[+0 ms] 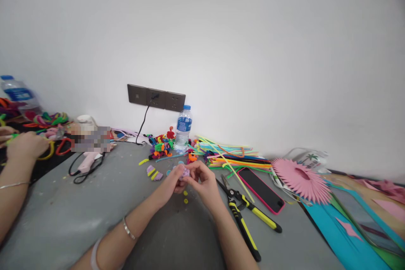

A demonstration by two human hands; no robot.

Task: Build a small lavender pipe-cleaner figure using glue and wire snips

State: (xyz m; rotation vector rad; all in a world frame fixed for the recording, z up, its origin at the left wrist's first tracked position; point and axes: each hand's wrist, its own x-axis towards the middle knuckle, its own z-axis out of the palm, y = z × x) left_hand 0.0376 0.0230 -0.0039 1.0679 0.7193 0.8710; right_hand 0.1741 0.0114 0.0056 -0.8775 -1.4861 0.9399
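Observation:
A small purple fuzzy piece (pixel 185 172) is pinched between my two hands above the grey table (pixel 126 202). My left hand (pixel 171 186) closes on its left side, and my right hand (pixel 201 179) grips it from the right with thumb and fingers bent. Small yellow pieces (pixel 185 201) lie just below my hands. To the left is a row of short purple and yellow pieces (pixel 154 173). Light blue round pieces (pixel 168 173) sit right behind my left hand, partly covered by it.
Yellow-handled pruners (pixel 242 211) and a pink-cased phone (pixel 262 190) lie right of my hands. Behind are a water bottle (pixel 184 128) and colourful pipe cleaners (pixel 234 158). A pink glue gun (pixel 88 161) with a cord lies left, near another person's hand (pixel 27 149).

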